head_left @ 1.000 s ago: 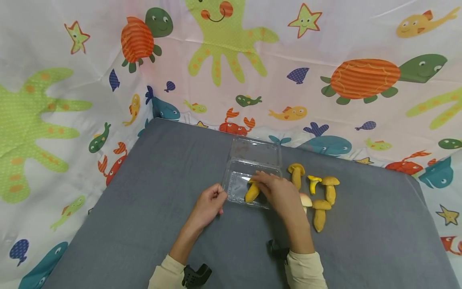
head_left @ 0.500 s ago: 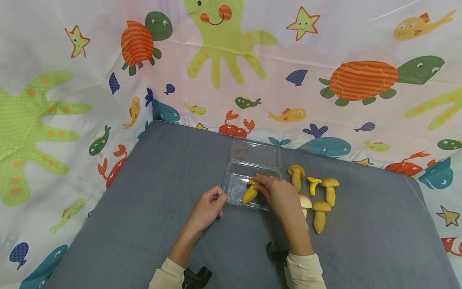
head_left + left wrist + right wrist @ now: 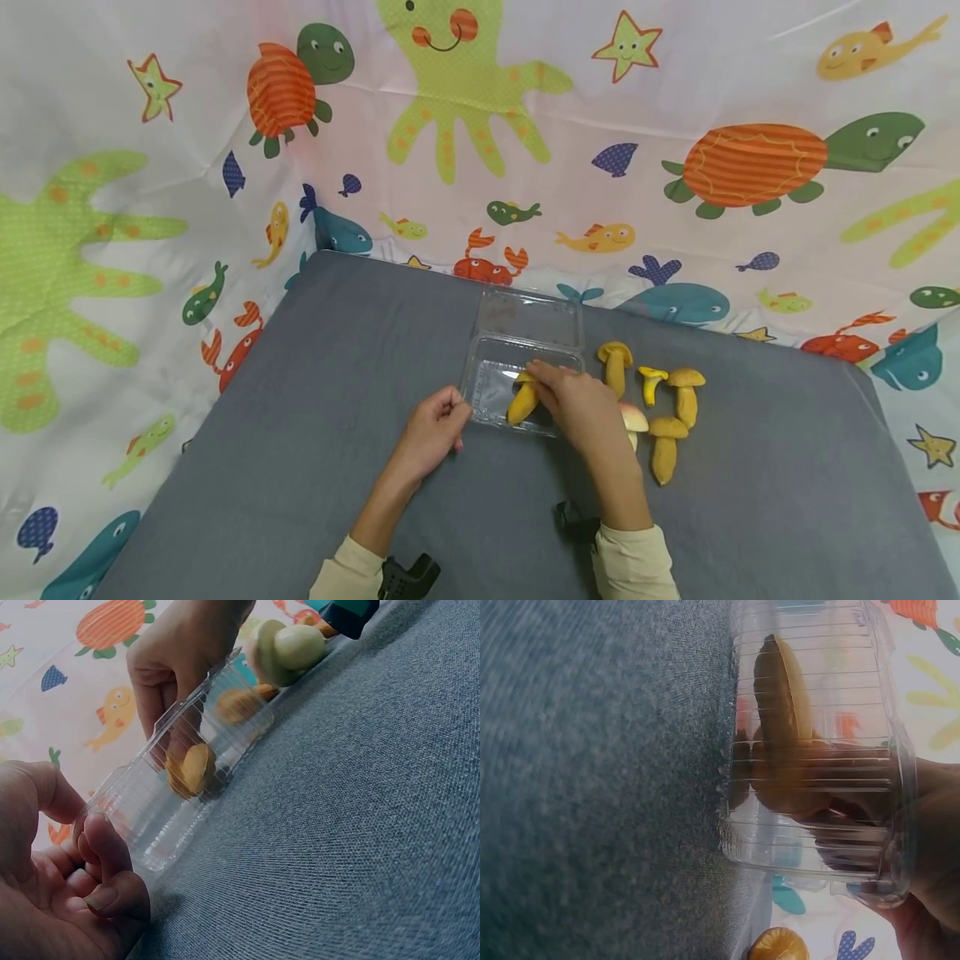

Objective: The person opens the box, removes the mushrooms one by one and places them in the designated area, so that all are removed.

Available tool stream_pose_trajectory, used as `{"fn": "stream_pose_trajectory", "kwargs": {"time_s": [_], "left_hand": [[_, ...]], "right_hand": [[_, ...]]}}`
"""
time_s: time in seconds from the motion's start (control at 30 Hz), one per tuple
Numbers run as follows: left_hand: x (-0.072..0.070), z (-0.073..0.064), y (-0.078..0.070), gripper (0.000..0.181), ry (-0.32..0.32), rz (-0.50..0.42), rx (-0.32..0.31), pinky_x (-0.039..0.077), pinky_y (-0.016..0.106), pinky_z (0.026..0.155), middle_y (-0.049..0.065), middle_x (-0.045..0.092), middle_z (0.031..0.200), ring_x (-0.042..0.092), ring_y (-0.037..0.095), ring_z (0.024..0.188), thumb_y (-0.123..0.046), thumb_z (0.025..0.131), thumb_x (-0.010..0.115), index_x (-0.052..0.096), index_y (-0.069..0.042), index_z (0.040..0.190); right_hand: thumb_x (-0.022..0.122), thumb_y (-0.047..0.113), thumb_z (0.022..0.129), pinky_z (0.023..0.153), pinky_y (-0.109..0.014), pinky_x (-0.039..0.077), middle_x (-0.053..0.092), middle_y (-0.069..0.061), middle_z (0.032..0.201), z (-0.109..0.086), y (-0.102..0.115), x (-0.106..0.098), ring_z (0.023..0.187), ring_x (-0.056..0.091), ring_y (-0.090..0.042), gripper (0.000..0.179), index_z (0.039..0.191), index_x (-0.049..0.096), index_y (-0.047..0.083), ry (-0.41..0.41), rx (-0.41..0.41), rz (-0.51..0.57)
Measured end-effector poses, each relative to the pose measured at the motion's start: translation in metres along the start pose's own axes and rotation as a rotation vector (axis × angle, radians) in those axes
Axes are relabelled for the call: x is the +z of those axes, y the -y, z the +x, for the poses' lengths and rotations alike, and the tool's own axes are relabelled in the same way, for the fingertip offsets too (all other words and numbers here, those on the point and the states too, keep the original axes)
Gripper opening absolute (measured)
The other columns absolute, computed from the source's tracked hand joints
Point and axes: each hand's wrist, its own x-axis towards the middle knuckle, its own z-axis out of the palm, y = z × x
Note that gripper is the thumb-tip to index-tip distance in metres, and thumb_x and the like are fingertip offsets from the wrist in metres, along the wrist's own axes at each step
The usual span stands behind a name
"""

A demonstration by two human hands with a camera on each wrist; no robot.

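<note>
A clear plastic hinged container (image 3: 483, 375) lies opened on the grey cloth. Its near left corner is pinched between the thumb and fingers of my left hand (image 3: 431, 429), which the left wrist view shows close up at the rim. My right hand (image 3: 585, 404) reaches over the right side into the tray and holds a yellow-brown toy mushroom (image 3: 521, 405) by its cap end. The stem points toward the near side. Through the ribbed wall in the right wrist view, the mushroom (image 3: 784, 690) shows with the fingers around its lower part; the fingertips are partly hidden.
Right of the container lie tan mushrooms (image 3: 664, 450), a small yellow mushroom (image 3: 651, 385) and a pale mushroom (image 3: 633, 419) partly behind my right wrist. The clear lid (image 3: 528, 318) lies folded back. A curtain (image 3: 487, 200) with sea animals borders the table.
My right hand has shifted slightly left and nearer inside the tray. The mushroom's stem swung a little left, then back right. My left hand has stayed at the container's corner.
</note>
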Motion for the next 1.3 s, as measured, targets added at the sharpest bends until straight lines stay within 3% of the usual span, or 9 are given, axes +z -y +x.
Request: {"fn": "stream_pose_trajectory", "kwargs": {"time_s": [0.37, 1.03, 1.3], "left_hand": [[0.0007, 0.0020, 0.0011, 0.018, 0.001, 0.000, 0.007, 0.040, 0.025, 0.055, 0.001, 0.052, 0.058, 0.054, 0.016, 0.053, -0.008, 0.095, 0.060, 0.053, -0.009, 0.078], [0.0009, 0.0012, 0.0023, 0.018, 0.002, -0.021, 0.025, 0.040, 0.025, 0.053, 0.001, 0.052, 0.059, 0.053, 0.015, 0.053, -0.005, 0.095, 0.060, 0.053, -0.008, 0.078], [0.0006, 0.0013, 0.0022, 0.019, -0.001, -0.020, 0.033, 0.039, 0.025, 0.054, 0.002, 0.051, 0.058, 0.053, 0.016, 0.052, -0.006, 0.096, 0.060, 0.053, -0.008, 0.078]], "right_hand": [[0.077, 0.012, 0.097, 0.056, -0.041, 0.054, 0.079, -0.005, 0.113, 0.0006, 0.0024, -0.0021, 0.079, 0.073, -0.027, 0.035, 0.132, 0.074, 0.018, 0.017, 0.017, -0.019], [0.076, 0.008, 0.097, 0.060, -0.043, 0.055, 0.079, -0.006, 0.108, -0.0034, 0.0018, -0.0008, 0.074, 0.072, -0.026, 0.036, 0.132, 0.073, 0.018, -0.039, 0.006, 0.028], [0.074, 0.007, 0.098, 0.057, -0.036, 0.051, 0.078, -0.005, 0.098, -0.0036, 0.0001, -0.0007, 0.062, 0.059, -0.015, 0.036, 0.133, 0.072, 0.017, -0.052, -0.002, 0.067]]}}
